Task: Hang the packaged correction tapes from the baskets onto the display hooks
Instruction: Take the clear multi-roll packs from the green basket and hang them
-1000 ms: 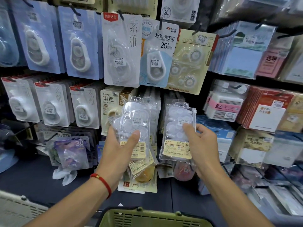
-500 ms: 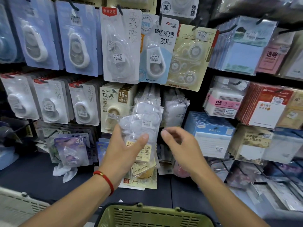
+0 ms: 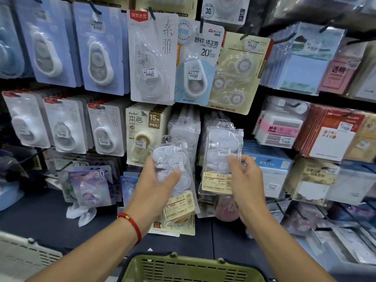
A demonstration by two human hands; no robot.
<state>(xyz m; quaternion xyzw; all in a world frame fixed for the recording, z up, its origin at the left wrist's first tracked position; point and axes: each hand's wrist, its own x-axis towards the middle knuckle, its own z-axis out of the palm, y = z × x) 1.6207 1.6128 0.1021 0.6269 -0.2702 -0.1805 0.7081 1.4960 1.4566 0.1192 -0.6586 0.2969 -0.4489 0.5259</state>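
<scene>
Left hand (image 3: 160,186) grips a stack of packs (image 3: 175,171); right hand (image 3: 244,180) pinches one pack (image 3: 222,157). Risk: slippery film lets the stack slide into the green basket (image 3: 189,267)

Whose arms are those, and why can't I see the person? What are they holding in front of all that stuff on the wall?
The camera sits on the person's head and looks down, so you only see their two arms. It is a shop wall full of hooks with correction tapes in packets. The left hand, the one with the red bracelet, holds a clear packet of white tapes, maybe a few stacked. The right hand pinches another packet with its fingers, held up by the hanging packets. I cannot tell if it is on a hook yet. Below is a green basket, and a grey basket at the left corner.
</scene>
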